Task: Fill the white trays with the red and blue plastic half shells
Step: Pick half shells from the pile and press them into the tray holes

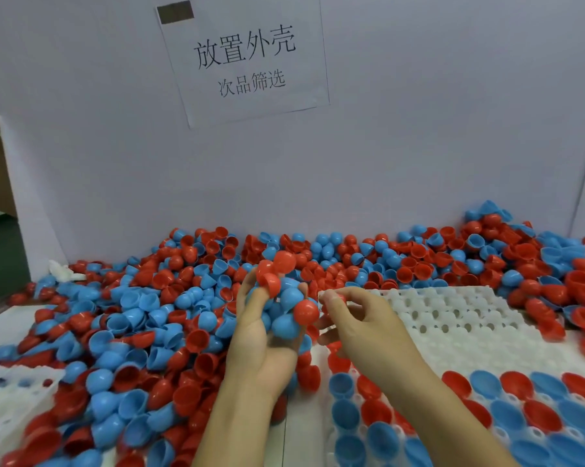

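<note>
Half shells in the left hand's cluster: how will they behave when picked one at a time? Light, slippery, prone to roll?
Probably very light: the left hand cradles a whole handful of half shells. Glossy highlights suggest smooth, slippery plastic. Likely to rock or roll on their domes; the loose pile lies at every angle, while those seated in the white tray sit steady.

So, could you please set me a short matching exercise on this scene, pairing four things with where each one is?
Things:
1. left hand
2. right hand
3. paper sign
4. white tray

Places or states:
A. taped to the back wall
B. holds a cluster of red and blue half shells
C. lies on the table, far rows empty, near rows filled
D. fingers pinched near a red shell, over the tray

Pairs: 1-B, 2-D, 3-A, 4-C
</note>
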Available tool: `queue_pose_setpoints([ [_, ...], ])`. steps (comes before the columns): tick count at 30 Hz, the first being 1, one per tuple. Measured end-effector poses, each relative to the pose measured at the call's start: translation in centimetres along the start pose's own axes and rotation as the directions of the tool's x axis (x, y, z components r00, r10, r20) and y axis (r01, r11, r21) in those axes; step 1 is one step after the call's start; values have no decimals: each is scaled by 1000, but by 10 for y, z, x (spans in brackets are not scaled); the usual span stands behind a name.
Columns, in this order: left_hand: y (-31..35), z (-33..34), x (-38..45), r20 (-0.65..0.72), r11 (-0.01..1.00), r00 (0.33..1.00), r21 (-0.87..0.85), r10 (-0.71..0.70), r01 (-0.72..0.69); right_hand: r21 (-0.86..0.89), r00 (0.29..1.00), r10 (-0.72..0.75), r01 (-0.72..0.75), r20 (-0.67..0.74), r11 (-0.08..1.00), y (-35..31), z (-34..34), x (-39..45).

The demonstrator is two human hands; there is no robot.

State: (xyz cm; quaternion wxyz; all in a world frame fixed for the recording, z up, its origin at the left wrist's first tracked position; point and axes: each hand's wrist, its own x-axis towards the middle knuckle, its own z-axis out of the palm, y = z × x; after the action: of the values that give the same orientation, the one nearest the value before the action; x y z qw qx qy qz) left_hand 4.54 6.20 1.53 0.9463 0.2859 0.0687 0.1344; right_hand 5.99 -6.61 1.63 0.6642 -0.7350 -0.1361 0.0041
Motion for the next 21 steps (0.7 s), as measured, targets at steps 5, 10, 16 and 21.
queue_pose_setpoints([
  [5,-13,30,8,-288,973,941,195,177,-123,6,989,-1,2,-148,1000,-1,-6,2],
  [10,-26,21,1,-398,962,883,212,247,-173,5,987,91,-91,-131,996,0,-12,4],
  [16,-26,20,0,-385,954,878,207,283,-216,-96,990,15,-29,-142,995,4,-10,3],
  [21,-37,25,-4,-391,883,815,371,429,-287,-104,995,-70,62,-74,993,3,7,-3],
])
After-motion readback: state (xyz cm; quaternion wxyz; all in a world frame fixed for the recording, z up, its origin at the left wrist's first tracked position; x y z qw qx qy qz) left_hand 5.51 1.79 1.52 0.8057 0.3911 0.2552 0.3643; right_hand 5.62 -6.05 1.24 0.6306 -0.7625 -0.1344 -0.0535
